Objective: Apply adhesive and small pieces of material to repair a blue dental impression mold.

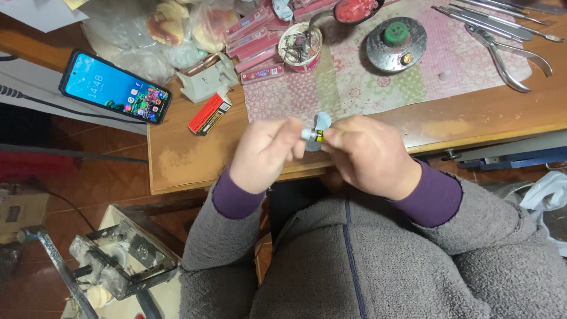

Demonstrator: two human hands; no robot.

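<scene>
My left hand [264, 152] and my right hand [369, 155] meet over the front edge of the wooden table [189, 159]. Together they pinch a small cylindrical item [314, 135], silver at one end with a black and yellow band. A small piece of pale blue-grey cloth or paper [322, 122] sticks up behind the fingers. Both hands are closed around the small item, fingertips touching it from either side. Purple cuffs and grey fleece sleeves cover my wrists.
A lit smartphone [115, 86] lies at the table's left edge, a red small box [209, 114] beside it. On a floral cloth [354, 82] sit a round tin of metal bits [300, 46], a round metal stand [396, 42], pliers [508, 56] and pink packets [257, 41]. A metal vise [118, 263] stands lower left.
</scene>
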